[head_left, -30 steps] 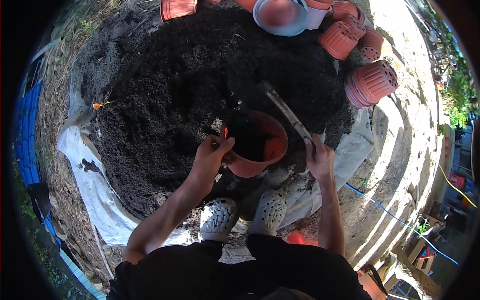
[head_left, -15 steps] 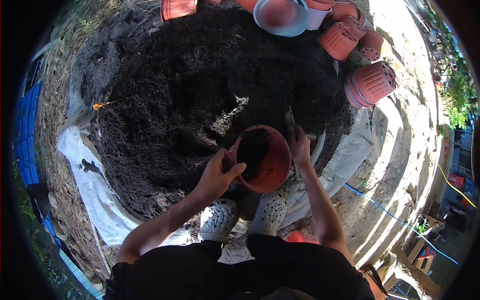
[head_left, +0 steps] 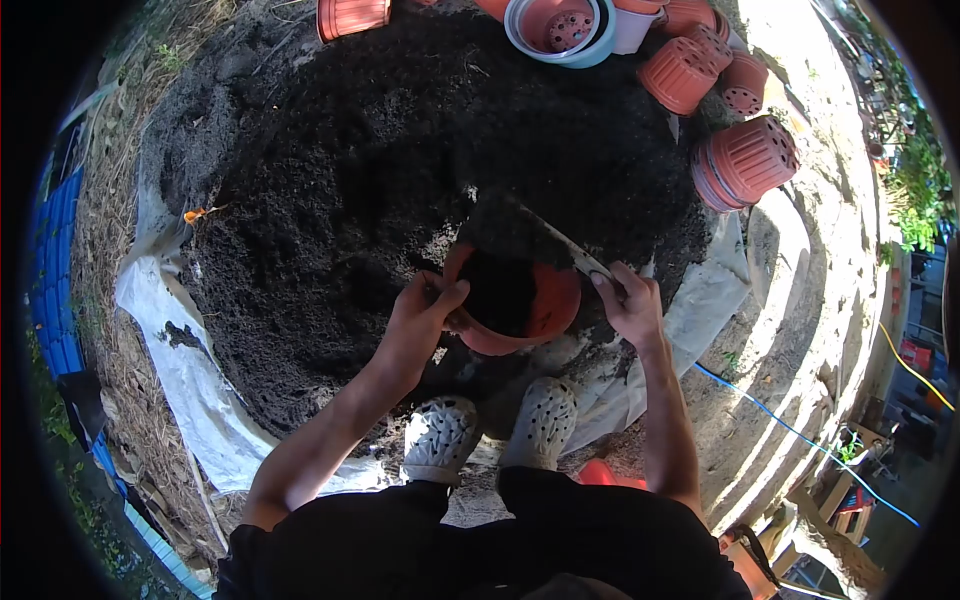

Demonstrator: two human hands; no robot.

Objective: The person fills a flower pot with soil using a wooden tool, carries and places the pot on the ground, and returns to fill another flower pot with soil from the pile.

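A reddish-brown plastic plant pot (head_left: 556,302) tilts just in front of my feet, with dark soil inside its left part. My left hand (head_left: 422,312) grips the pot's left rim, thumb on the near side. Over the pot's right side, my right hand (head_left: 630,302) is closed round a hand trowel (head_left: 563,242). The trowel points up and left across the far rim; its blade is hard to make out against the dark soil (head_left: 330,200).
The soil heap lies on a white sheet (head_left: 205,385). Stacked pots (head_left: 745,165) and a pale blue-rimmed pot (head_left: 597,52) stand along the far and right edges. White clogs (head_left: 440,435) are on my feet. A blue hose (head_left: 775,405) crosses the ground at right.
The trowel has swung up from beside the pot to over its far right rim. My right hand has moved slightly right. The pot has shifted slightly, and more soil shows in it.
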